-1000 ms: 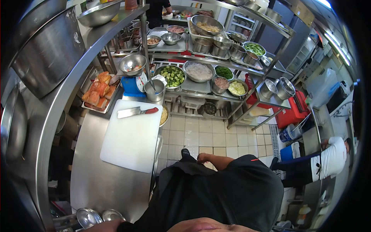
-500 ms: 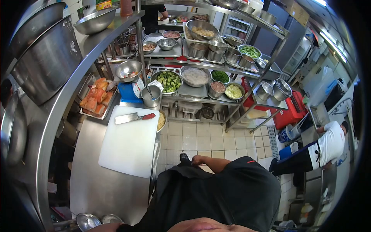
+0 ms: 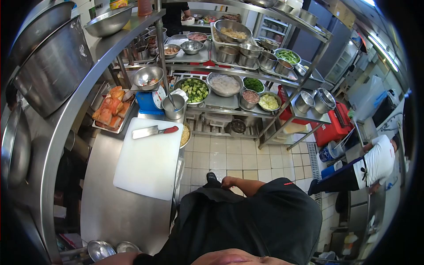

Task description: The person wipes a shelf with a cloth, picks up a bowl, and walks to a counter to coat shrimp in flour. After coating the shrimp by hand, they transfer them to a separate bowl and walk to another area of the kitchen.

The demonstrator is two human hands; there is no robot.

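Note:
My right hand (image 3: 228, 182) is held low in front of my dark clothing, above the tiled floor, its fingers curled in; nothing shows in it. My left hand is out of view; only part of that arm (image 3: 118, 259) shows at the bottom left, by two metal bowls. On the steel worktable (image 3: 101, 198) lies a white cutting board (image 3: 148, 168). A cleaver (image 3: 154, 131) with a red handle rests flat near its far edge, apart from both hands.
Behind the board stand a tray of orange-coloured fish pieces (image 3: 113, 109), a blue scale (image 3: 149, 102) bearing a bowl, and a metal pot (image 3: 174, 107). Shelves hold chopped green vegetables (image 3: 194, 89) and several bowls. A person in white (image 3: 380, 161) stands at the right. A steel shelf (image 3: 51, 154) curves along the left.
The view has shifted very slightly. The person at the right has moved an arm a little. My right hand, the cleaver and the board stay as they were.

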